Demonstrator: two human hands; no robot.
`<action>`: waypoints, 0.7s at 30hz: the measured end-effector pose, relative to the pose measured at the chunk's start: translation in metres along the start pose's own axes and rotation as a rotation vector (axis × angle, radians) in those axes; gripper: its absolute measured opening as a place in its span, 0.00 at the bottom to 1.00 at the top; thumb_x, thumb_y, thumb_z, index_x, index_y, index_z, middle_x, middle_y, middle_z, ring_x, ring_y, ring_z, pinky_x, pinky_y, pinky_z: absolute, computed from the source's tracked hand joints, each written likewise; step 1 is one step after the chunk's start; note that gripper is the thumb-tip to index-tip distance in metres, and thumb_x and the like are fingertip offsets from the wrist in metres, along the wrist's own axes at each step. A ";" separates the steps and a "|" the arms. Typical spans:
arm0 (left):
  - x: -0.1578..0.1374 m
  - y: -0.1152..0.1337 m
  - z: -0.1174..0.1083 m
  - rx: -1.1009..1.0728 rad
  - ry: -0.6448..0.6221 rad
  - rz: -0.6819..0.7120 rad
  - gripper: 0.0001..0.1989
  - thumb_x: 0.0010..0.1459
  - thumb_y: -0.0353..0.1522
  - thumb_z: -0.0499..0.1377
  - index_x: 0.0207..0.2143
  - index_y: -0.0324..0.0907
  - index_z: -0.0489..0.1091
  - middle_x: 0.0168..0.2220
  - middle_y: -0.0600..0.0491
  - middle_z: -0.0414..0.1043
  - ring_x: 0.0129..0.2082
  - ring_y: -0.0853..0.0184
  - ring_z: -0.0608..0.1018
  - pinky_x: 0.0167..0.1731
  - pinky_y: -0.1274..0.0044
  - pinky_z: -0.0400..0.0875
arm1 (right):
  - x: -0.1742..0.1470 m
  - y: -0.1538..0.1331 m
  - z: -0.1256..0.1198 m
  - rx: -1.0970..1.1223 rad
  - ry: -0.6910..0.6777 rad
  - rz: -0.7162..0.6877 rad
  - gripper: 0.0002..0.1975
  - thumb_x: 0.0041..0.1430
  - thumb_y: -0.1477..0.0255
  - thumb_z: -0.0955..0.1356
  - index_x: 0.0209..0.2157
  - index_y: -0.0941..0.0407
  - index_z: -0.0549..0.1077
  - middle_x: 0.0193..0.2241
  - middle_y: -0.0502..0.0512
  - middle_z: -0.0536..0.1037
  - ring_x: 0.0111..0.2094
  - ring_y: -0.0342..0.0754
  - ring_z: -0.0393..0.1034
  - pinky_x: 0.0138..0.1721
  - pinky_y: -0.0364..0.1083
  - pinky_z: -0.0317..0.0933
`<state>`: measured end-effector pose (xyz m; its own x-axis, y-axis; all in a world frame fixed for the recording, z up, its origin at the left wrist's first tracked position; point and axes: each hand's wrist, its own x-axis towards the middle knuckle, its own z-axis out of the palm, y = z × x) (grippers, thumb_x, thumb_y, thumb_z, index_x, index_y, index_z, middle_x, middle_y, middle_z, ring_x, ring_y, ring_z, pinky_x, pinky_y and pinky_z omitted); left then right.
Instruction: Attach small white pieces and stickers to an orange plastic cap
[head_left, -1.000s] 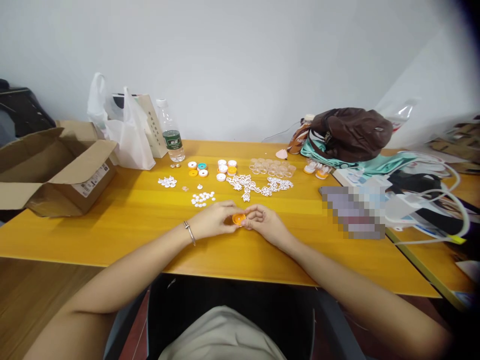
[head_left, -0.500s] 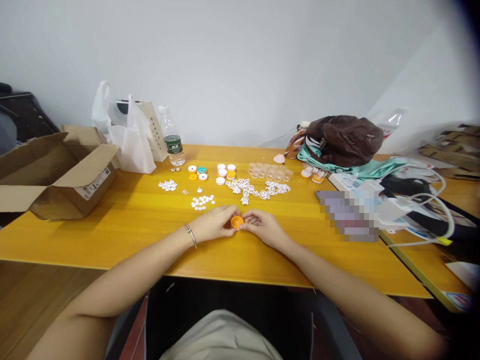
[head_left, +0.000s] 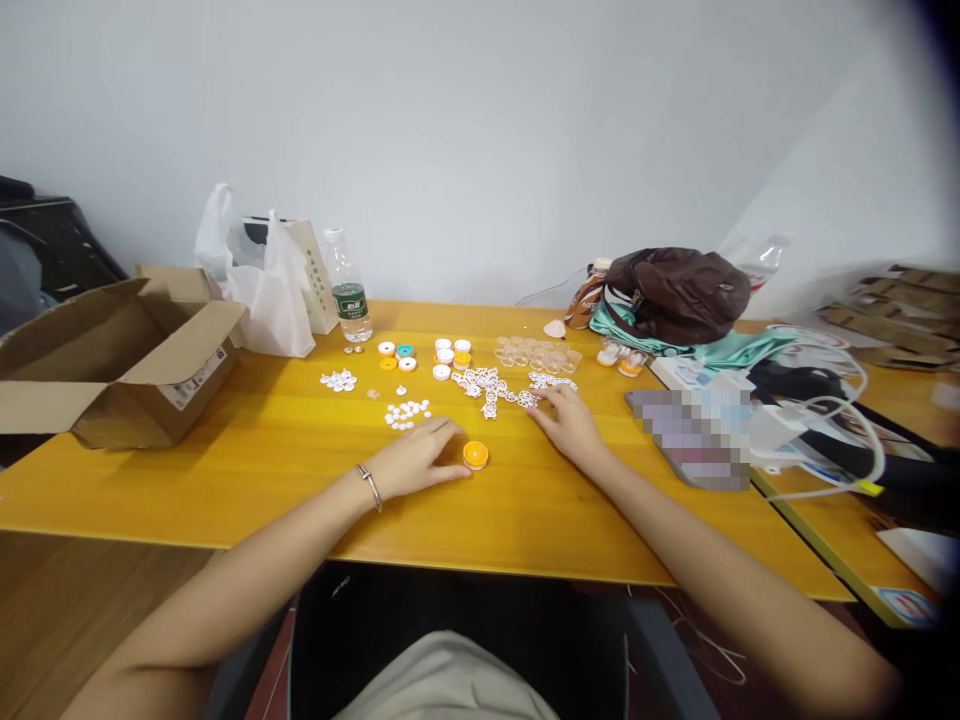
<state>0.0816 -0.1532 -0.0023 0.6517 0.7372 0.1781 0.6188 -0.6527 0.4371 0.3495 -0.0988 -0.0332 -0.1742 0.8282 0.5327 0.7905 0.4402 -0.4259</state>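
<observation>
While the left hand (head_left: 418,458) rests on the table (head_left: 525,520), its thumb and fingers are spread apart and hold nothing. Just beside them, a round orange cup (head_left: 475,456) sits on the table with its open side up. It is hard to tell if the thumb touches it. The right hand (head_left: 571,422) is at the right part of the lacy white pieces (head_left: 489,382), with its fingers bent; I cannot tell if they pinch one. Small white caps (head_left: 409,414) lie behind the left hand. Clear little cups (head_left: 538,353) stand in rows behind the lacy pieces.

The water bottle (head_left: 349,302) has a green label with white Chinese writing that looks like 怡宝. A brown drink bottle (head_left: 587,298) shows letters like NES, and the bag (head_left: 679,293) beside it hides the rest. Chinese writing runs down the paper bag (head_left: 318,285), too small to read. The cardboard box (head_left: 150,410) has a white sticker (head_left: 196,380) with tiny black marks.
</observation>
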 end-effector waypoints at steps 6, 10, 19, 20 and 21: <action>0.002 0.006 0.001 -0.031 -0.021 0.037 0.30 0.47 0.50 0.55 0.47 0.42 0.59 0.45 0.47 0.64 0.45 0.61 0.68 0.46 0.70 0.62 | 0.003 0.014 0.011 -0.083 -0.035 0.002 0.14 0.55 0.67 0.61 0.37 0.57 0.73 0.32 0.58 0.69 0.36 0.51 0.65 0.41 0.49 0.60; 0.000 0.012 -0.006 -0.011 -0.023 0.033 0.34 0.44 0.52 0.55 0.49 0.43 0.58 0.48 0.46 0.64 0.47 0.59 0.68 0.47 0.68 0.61 | 0.003 0.012 0.011 -0.140 -0.064 -0.038 0.14 0.57 0.67 0.59 0.35 0.57 0.74 0.31 0.59 0.71 0.35 0.50 0.65 0.39 0.48 0.59; 0.001 0.014 -0.010 -0.060 0.132 0.038 0.24 0.54 0.45 0.51 0.50 0.44 0.59 0.50 0.48 0.63 0.49 0.61 0.66 0.50 0.69 0.58 | 0.006 -0.001 0.000 0.098 0.003 0.109 0.10 0.52 0.66 0.63 0.26 0.56 0.72 0.27 0.57 0.72 0.32 0.49 0.65 0.36 0.47 0.57; 0.003 0.012 -0.009 -0.086 0.176 0.030 0.20 0.57 0.42 0.49 0.49 0.43 0.61 0.48 0.48 0.65 0.48 0.63 0.67 0.50 0.70 0.59 | 0.006 -0.003 0.000 0.221 0.034 0.192 0.10 0.50 0.65 0.64 0.25 0.57 0.72 0.26 0.56 0.72 0.31 0.49 0.65 0.36 0.47 0.57; 0.005 0.009 -0.009 -0.108 0.222 0.020 0.17 0.59 0.40 0.47 0.47 0.43 0.62 0.45 0.49 0.66 0.46 0.64 0.68 0.48 0.71 0.60 | 0.006 -0.006 0.000 0.337 0.058 0.273 0.10 0.48 0.65 0.65 0.24 0.57 0.72 0.25 0.55 0.72 0.29 0.48 0.65 0.34 0.47 0.58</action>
<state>0.0867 -0.1534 0.0102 0.5434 0.7527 0.3717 0.5486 -0.6536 0.5214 0.3439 -0.0964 -0.0278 0.0553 0.9133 0.4034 0.5653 0.3044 -0.7667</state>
